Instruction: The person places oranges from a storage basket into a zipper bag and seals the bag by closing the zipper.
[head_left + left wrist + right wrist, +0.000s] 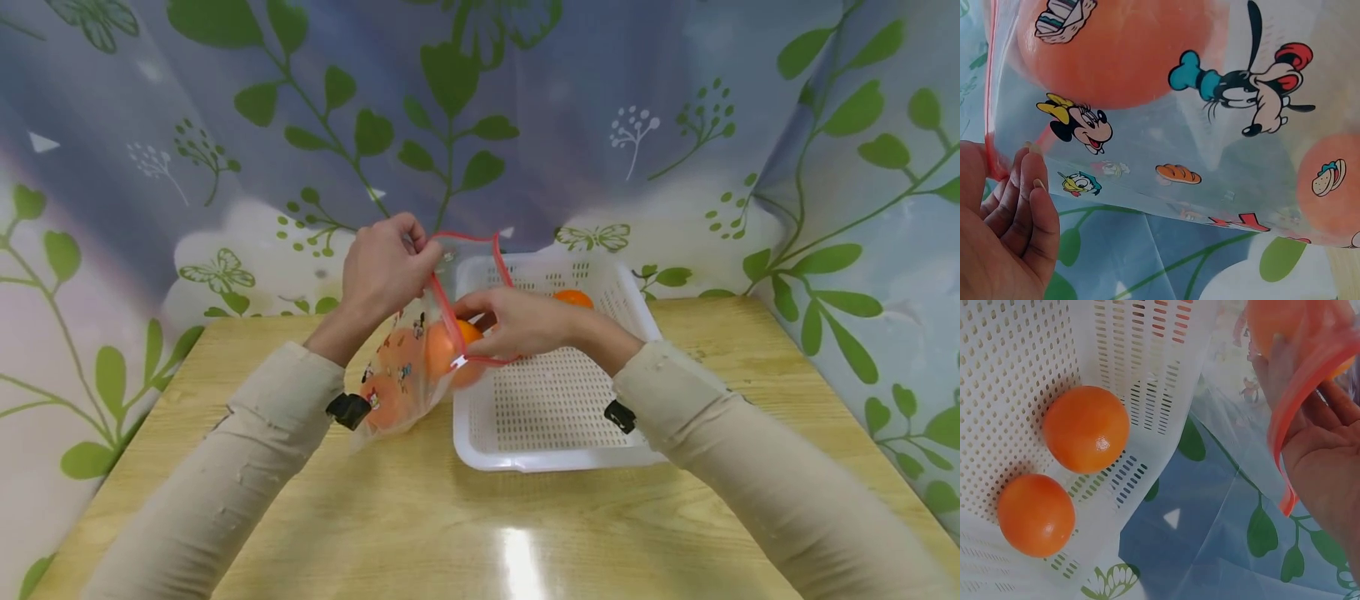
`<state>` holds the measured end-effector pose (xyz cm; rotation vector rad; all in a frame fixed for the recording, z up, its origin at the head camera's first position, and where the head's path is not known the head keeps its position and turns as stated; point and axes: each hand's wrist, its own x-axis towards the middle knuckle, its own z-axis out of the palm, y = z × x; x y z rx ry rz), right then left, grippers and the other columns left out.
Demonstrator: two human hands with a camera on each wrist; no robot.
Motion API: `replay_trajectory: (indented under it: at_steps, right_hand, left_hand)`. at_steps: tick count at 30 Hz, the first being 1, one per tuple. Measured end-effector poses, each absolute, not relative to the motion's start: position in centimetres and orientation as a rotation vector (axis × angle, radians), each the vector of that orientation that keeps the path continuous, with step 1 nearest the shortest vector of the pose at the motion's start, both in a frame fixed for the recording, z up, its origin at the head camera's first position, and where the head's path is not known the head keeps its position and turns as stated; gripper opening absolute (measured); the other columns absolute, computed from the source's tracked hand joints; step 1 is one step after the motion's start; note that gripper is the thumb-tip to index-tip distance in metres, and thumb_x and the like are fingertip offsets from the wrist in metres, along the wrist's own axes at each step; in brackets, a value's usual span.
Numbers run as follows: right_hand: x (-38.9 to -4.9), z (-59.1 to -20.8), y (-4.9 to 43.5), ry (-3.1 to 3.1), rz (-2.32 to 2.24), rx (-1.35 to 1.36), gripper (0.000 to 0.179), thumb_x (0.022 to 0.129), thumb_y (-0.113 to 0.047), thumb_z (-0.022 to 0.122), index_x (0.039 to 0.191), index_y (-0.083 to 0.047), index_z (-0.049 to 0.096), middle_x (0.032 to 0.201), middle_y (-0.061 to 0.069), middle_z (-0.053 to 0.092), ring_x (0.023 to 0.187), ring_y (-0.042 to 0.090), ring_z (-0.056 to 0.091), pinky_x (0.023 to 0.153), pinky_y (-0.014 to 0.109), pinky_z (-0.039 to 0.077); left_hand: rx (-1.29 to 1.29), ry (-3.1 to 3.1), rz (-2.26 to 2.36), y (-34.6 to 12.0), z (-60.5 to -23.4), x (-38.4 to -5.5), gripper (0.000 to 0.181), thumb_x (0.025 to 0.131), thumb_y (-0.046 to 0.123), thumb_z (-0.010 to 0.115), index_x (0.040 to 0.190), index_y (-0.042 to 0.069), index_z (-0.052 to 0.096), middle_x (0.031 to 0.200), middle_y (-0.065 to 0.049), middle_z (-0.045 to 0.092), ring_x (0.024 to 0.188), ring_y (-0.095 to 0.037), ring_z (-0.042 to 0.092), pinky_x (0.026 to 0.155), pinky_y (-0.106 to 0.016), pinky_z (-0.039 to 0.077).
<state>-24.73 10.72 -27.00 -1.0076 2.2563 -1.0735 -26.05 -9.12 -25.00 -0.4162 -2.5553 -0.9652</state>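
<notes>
A clear zip bag [420,400] with a red zip edge and printed cartoon figures hangs over the left side of the white basket. My left hand [386,267] pinches its red edge at the upper corner, holding the mouth spread. Inside the bag, several oranges show through the plastic, one low down [386,402]. At the mouth my right hand [528,321] grips an orange [471,332], its fingers reaching inside past the red edge. In the right wrist view, the plastic partly covers those fingers.
A white perforated basket [555,460] stands on the wooden table [420,533]. Two oranges lie in its far corner, one [1086,429] close by the other [1036,515]. Behind the table hangs a leaf-patterned curtain [570,108].
</notes>
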Motion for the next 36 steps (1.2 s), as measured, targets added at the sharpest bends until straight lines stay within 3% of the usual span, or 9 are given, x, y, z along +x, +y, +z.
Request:
replay_trajectory:
  at_steps: [7,14,20,31,36]
  right_hand:
    - [-24.6,-27.1,10.7,2.202,-1.112,-1.047,0.033,0.094,-0.019,0.061,0.125,-0.009,0.060,0.122,0.000,0.060,0.111,0.017,0.060,0.087,0.030,0.049]
    - [-25.0,-26.7,12.7,2.245,-1.277,-0.966,0.033,0.096,-0.021,0.058,0.126,-0.007,0.060,0.115,0.007,0.064,0.101,0.023,0.063,0.079,0.039,0.052]
    - [-26.4,-27.1,15.7,2.419,-1.478,-0.852,0.027,0.096,-0.020,0.058,0.119,-0.006,0.064,0.106,0.009,0.067,0.090,0.026,0.064,0.074,0.037,0.052]
    - [-28.8,-29.1,19.9,2.569,-1.524,-0.501,0.029,0.098,-0.019,0.054,0.120,-0.001,0.059,0.111,0.011,0.064,0.096,0.024,0.063,0.074,0.030,0.051]
    - [-30.0,-30.2,20.5,2.660,-1.203,-0.440,0.036,0.098,-0.017,0.053,0.129,0.001,0.052,0.127,0.019,0.053,0.109,0.036,0.054,0.089,0.042,0.047]
  left_hand:
    - [-0.416,-2.545,-0.982,-9.4,-25.2,-26.1,0.014,0.084,0.022,0.053,0.076,0.012,0.055,0.049,-0.001,0.056,0.041,-0.017,0.055,0.040,-0.030,0.029]
    - [-0.397,-2.546,-0.990,-9.8,-25.3,-25.9,0.012,0.084,0.021,0.052,0.076,0.012,0.055,0.049,-0.001,0.057,0.041,-0.018,0.054,0.040,-0.031,0.029]
    - [-0.423,-2.500,-1.013,-10.0,-25.4,-25.8,0.011,0.083,0.020,0.052,0.076,0.012,0.055,0.048,0.000,0.056,0.040,-0.017,0.053,0.040,-0.029,0.027]
    - [-0.441,-2.508,-1.024,-9.8,-25.3,-25.7,0.011,0.084,0.019,0.052,0.077,0.012,0.055,0.049,0.000,0.056,0.041,-0.016,0.054,0.040,-0.029,0.027]
    - [-0.431,-2.497,-1.016,-10.0,-25.4,-25.5,0.010,0.083,0.020,0.052,0.076,0.013,0.055,0.049,0.001,0.057,0.041,-0.014,0.055,0.040,-0.029,0.027]
